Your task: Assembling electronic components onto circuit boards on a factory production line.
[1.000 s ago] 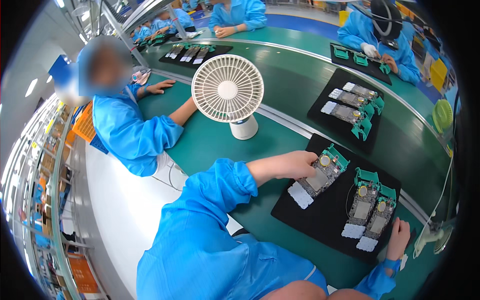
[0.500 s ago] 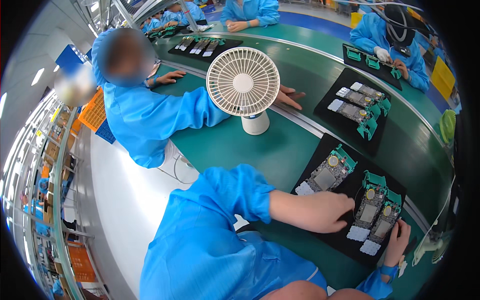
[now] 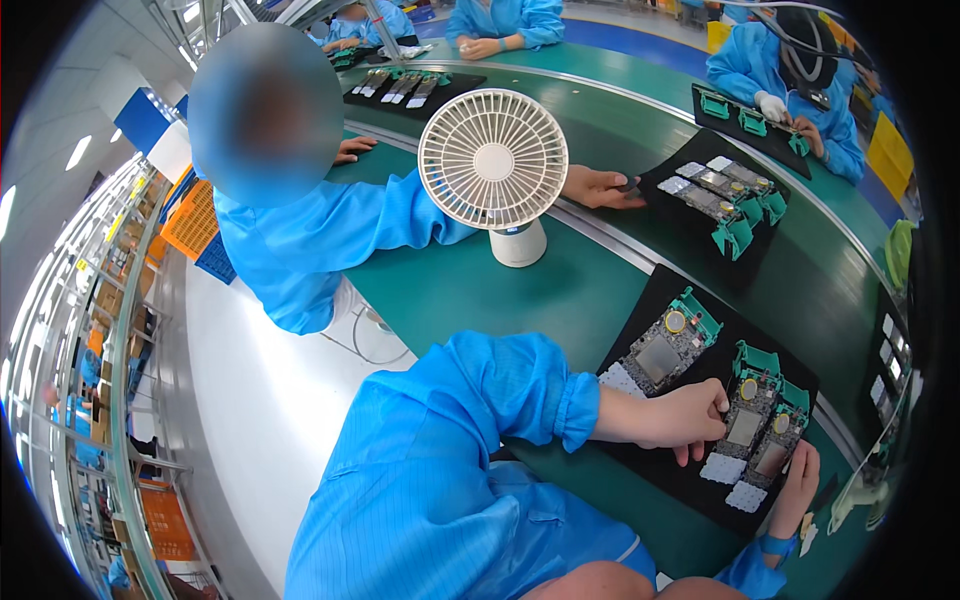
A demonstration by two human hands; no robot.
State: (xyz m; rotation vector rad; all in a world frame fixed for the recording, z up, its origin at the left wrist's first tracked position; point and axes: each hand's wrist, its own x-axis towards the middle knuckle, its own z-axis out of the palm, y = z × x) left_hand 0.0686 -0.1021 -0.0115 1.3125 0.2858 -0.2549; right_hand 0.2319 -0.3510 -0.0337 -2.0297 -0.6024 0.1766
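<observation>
Three circuit boards with green plastic brackets, round yellow-rimmed cells and white pads lie on a black mat (image 3: 650, 480) before me. My left hand (image 3: 690, 415) is closed at the left edge of the middle circuit board (image 3: 743, 425), its thumb and index finger against that edge. On the far side, my right hand (image 3: 797, 485) grips the right edge of the right circuit board (image 3: 773, 455), partly hidden by its own fingers. These two boards lie side by side between my hands. The left circuit board (image 3: 660, 355) lies untouched beyond my left wrist.
A white desk fan (image 3: 517, 245) stands on the green bench (image 3: 430, 290). At left, a co-worker in blue reaches past it, a hand (image 3: 600, 187) at another black mat (image 3: 680, 235) bearing boards. A metal rail (image 3: 640, 250) runs between bench and belt. Other people sit across.
My left hand has moved right onto the middle board's edge; my right hand stays at the right board. The co-worker's hand, flat before, now takes the far mat's edge.
</observation>
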